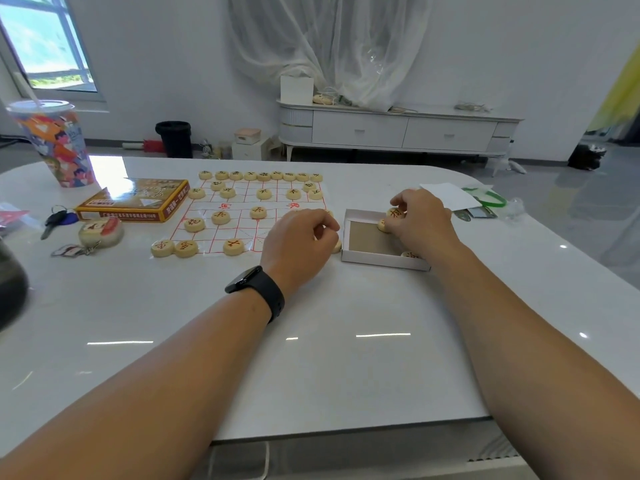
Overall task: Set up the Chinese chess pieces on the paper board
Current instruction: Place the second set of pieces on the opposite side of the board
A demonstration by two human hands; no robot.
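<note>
Head view, pieces (pixel 220 217): round, cream discs with red or black characters.
Paper board (pixel 242 206): red grid.
Right hand (pixel 420 216): fingers pinch a red-marked piece (pixel 394 213).
Left hand (pixel 300 244): fingers curled, contents unclear.

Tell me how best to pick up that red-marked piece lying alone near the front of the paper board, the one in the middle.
Pinch the red-marked piece by its round rim, coming straight down from above. It lies flat on the paper board, so only the rim offers grip. Nothing crowds it, and the left hand looks nearest.
</note>
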